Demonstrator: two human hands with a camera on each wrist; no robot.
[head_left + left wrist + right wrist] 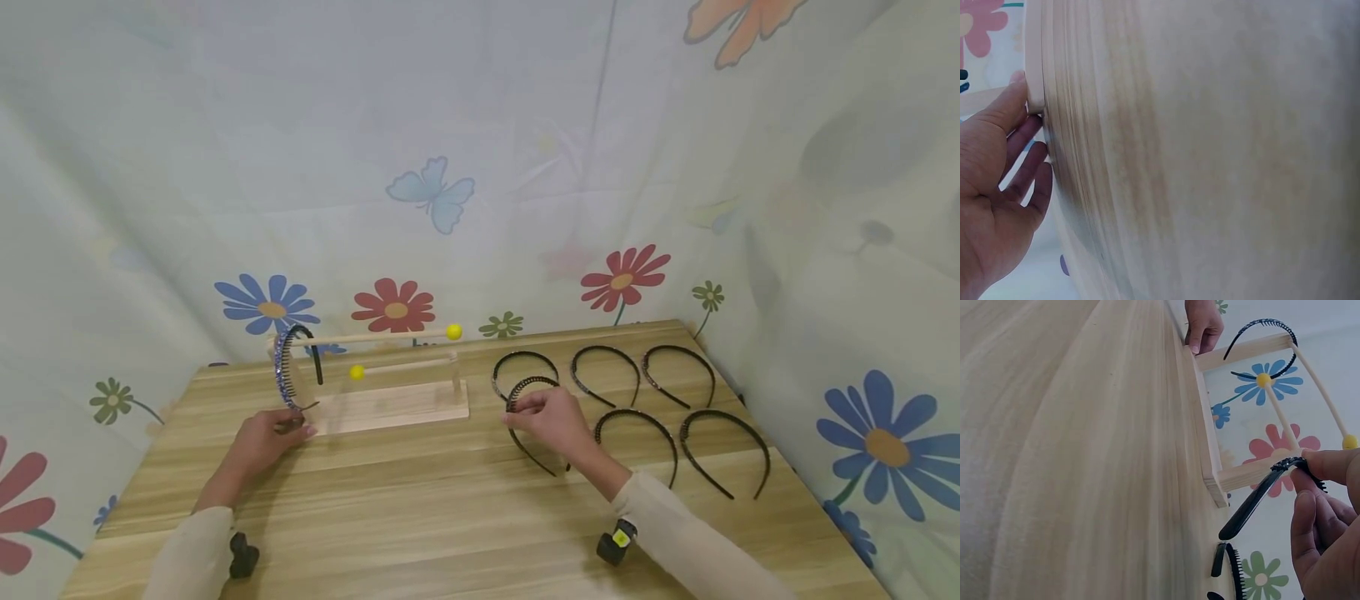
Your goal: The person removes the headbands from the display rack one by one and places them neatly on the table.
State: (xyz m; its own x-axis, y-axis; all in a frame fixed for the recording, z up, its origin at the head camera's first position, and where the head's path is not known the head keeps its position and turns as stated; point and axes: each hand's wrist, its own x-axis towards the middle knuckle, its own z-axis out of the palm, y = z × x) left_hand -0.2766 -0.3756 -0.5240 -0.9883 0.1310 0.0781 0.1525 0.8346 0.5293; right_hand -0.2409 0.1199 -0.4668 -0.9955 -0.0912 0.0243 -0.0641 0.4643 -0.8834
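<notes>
A wooden rack with two horizontal rods, each tipped with a yellow ball, stands at the table's back left. My left hand grips its front left base corner, thumb on the base edge in the left wrist view. A headband with blue sparkling stones hangs on the upper rod at its left end. In my right hand a black toothed headband is pinched between thumb and forefinger, raised over the table to the right of the rack, its ends pointing down.
Several dark headbands lie on the right of the wooden table in two rows, close to my right hand. A flower-printed curtain rises behind the table and along both sides.
</notes>
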